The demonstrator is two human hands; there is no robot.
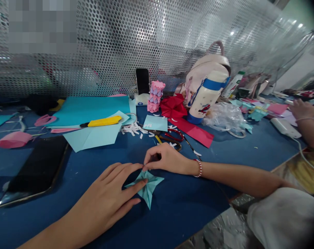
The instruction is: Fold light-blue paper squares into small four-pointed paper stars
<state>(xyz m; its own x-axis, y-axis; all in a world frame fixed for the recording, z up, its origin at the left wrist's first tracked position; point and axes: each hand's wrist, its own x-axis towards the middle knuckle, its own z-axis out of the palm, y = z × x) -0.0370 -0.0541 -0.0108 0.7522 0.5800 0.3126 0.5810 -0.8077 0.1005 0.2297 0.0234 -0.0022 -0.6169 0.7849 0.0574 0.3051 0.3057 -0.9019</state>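
A light teal folded paper star [151, 186] lies on the blue table. My right hand [166, 158] pinches its top point between thumb and index finger. From the left, my left hand [112, 192] rests on it with fingers stretched and apart. One fingertip presses near the star's centre and another reaches the pinched point; the thumb lies by its lower left edge. Part of the star is hidden under my left fingers. Just behind my right hand are scissors [178, 135] with red handles, partly covered by a light blue paper square [155, 123].
A dark tablet [37, 169] lies at left. Behind are a yellow utility knife [105, 121] on paper sheets, a phone [142, 81], a pink-purple paper column [156, 97], a bottle [206, 98] and a backpack [195, 71]. Another person's hand [303, 110] is at right.
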